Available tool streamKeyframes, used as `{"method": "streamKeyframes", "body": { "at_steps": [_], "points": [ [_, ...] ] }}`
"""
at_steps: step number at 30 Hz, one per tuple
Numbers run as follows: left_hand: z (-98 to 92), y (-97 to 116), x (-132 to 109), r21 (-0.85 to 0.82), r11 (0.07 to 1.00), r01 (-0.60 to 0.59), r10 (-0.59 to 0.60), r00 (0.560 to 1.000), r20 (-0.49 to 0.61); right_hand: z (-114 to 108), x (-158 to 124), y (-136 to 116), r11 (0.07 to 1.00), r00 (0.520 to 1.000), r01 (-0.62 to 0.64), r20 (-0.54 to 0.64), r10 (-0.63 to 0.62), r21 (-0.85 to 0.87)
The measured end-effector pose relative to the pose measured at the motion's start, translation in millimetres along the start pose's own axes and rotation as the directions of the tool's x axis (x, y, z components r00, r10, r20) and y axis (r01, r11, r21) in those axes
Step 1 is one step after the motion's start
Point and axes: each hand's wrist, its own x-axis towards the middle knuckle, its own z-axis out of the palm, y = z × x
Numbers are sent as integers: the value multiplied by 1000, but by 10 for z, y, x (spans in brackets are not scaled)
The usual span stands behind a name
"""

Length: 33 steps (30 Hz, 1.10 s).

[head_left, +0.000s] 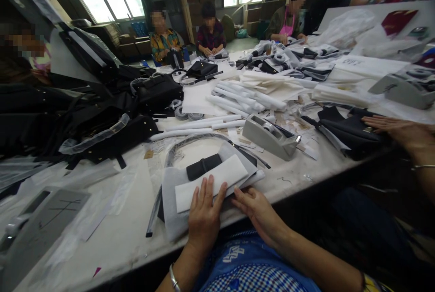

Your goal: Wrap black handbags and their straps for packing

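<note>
My left hand (pixel 205 212) lies flat with fingers spread on a white foam pad (pixel 212 183). Under the pad is a translucent whitish wrapping sheet (pixel 175 226), and beneath that, black bag parts show at the edges. A small black strapped piece (pixel 203 167) rests just beyond the pad. Behind it arches a handle (pixel 193 138) in clear wrap. My right hand (pixel 258 210) is half curled at the near right edge of the sheet, its fingertips against that edge; whether they pinch it is hard to see.
A grey tape dispenser (pixel 272 138) stands beyond my right hand; another (pixel 47 233) is at lower left. Black bags (pixel 112 119) pile up on the left, white foam rolls (pixel 238 94) in the middle. At right, a co-worker's hand (pixel 401 131) touches a black bag (pixel 346 131). Other people sit across the table.
</note>
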Motion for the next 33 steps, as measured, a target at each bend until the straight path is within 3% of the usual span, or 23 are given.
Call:
{"method": "streamKeyframes", "body": {
  "at_steps": [5,10,14,16,17,18,19,20,21,22,27,33],
  "points": [
    [-3,6,-14,-29,1000,-8,9,1000,29,-36,89,10,992,998,-60,-9,61,113],
    [29,-56,-1,74,997,-20,24,999,-43,23,53,-59,996,999,-52,-5,52,74],
    [-84,-231,56,60,998,-15,22,994,-110,52,2,-170,1000,991,-1,134,3,-18],
    [-181,-356,98,41,999,28,-22,989,-148,-26,94,-271,971,965,105,257,-47,-217],
    [-229,-420,120,30,998,61,-55,986,-160,-91,189,-335,893,945,238,302,-123,-381],
    [-274,-480,143,19,995,96,-92,982,-164,-168,318,-405,739,912,389,340,-227,-550],
    [-314,-535,166,7,992,129,-126,979,-162,-250,476,-478,523,861,507,379,-338,-685],
    [-348,-582,188,-4,987,161,-160,975,-155,-331,657,-550,280,794,564,416,-443,-777],
    [-375,-620,209,-15,982,190,-190,970,-152,-403,850,-617,133,750,561,435,-498,-817],
    [-395,-649,228,-25,977,213,-214,965,-151,-461,1044,-675,49,731,545,446,-516,-837],
    [-408,-691,283,-40,965,260,-263,951,-163,-529,1707,-795,-108,781,465,464,-417,-879],
    [-366,-682,312,-42,959,281,-284,944,-169,-534,1852,-898,-178,862,349,390,-324,-920]
  ]
}}
